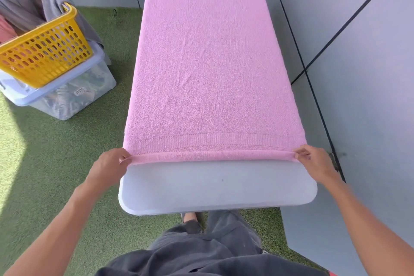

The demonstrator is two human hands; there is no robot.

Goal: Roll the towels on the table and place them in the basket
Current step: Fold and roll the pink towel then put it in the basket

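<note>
The rolling is only starting: the pink towel lies flat along the desk, and just its near edge has been turned over into a thin first roll. The left hand pinches that rolled edge at its left corner, the right hand at its right corner, each grip closed tight on the cloth. Next, I judge, both hands must roll away evenly, keeping the roll straight. The yellow basket waits on the floor to the left, atop a clear tub.

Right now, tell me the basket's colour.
Yellow; the basket shows in the head view.
</note>
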